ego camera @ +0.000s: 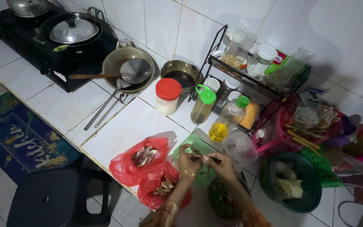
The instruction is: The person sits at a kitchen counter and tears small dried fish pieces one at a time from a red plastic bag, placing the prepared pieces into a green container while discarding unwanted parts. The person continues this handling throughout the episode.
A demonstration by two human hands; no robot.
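Both hands pinch a small chilli (198, 155) over the green cutting board (190, 147). Left hand (186, 162) and right hand (219, 164) each clamp one end. Best kept low over the board, so bits don't scatter across the surface (122, 126).

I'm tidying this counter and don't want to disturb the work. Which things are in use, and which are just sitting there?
In use:
left hand and right hand, pinching a small dark piece
green cutting board
two red bags
bowl of greens

Lying about:
stove
pan with skimmer
red-lidded jar
oil bottle
spice rack
green basket
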